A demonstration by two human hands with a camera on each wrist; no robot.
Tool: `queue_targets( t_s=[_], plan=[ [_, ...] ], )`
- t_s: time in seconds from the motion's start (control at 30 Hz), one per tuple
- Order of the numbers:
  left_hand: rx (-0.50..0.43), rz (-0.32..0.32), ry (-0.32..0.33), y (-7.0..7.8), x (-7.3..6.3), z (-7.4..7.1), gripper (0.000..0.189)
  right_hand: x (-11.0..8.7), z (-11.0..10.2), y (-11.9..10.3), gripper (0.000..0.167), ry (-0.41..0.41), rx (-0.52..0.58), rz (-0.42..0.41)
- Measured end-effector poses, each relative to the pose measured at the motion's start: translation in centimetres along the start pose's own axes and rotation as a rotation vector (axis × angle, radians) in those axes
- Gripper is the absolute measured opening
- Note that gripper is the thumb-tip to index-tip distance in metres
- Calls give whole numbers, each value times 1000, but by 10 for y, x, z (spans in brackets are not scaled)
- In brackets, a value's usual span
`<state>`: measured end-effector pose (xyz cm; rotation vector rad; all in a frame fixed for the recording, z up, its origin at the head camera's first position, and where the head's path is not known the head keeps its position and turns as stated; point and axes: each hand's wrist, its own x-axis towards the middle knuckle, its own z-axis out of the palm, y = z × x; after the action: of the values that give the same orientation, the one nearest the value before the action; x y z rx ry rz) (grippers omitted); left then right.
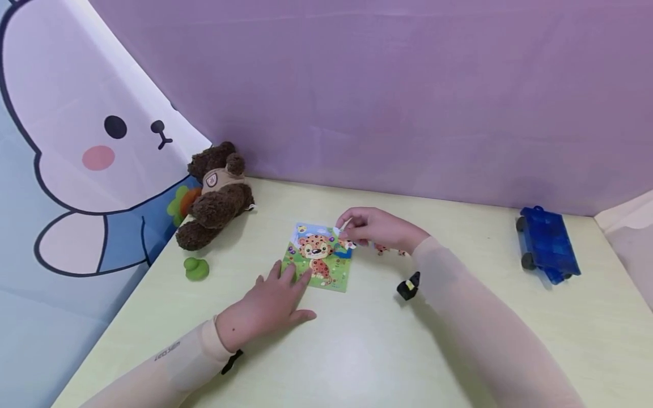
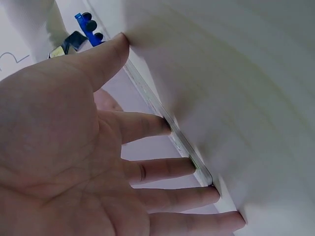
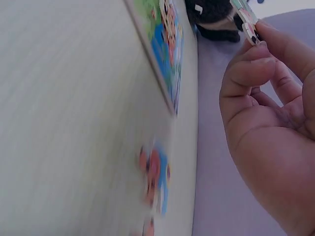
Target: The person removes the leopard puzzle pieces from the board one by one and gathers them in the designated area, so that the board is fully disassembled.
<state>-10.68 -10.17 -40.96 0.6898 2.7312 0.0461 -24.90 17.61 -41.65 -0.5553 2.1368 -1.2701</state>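
A small jigsaw board (image 1: 334, 280) with a cartoon leopard on green grass lies flat on the table. My left hand (image 1: 265, 303) has its fingers spread, fingertips at the board's lower left edge; in the left wrist view they touch along that edge, the thumb held apart. Over the board's upper right corner, my right hand (image 1: 380, 226) pinches a puzzle piece (image 3: 247, 23) between thumb and fingers. Loose pieces (image 3: 157, 177) with orange and blue print lie on the table right of the board, partly hidden by the right hand and forearm in the head view.
A brown teddy bear (image 1: 219, 198) leans at the table's back left, beside a carrot-shaped toy (image 1: 185, 204). In front of it sits a green toy duck (image 1: 196, 269). A blue toy vehicle (image 1: 548, 243) stands at the far right. A purple cloth (image 1: 382, 113) hangs behind the table.
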Motion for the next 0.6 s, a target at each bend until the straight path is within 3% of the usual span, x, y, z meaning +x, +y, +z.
queue_targets(
  t_s=[0.33, 0.6],
  plan=[
    [-16, -7, -12, -1, 1, 2, 89, -47, -19, 26, 27, -21, 7, 55],
    [-10, 0, -11, -1, 2, 2, 89, -58, -18, 40, 24, -79, -6, 45]
  ],
)
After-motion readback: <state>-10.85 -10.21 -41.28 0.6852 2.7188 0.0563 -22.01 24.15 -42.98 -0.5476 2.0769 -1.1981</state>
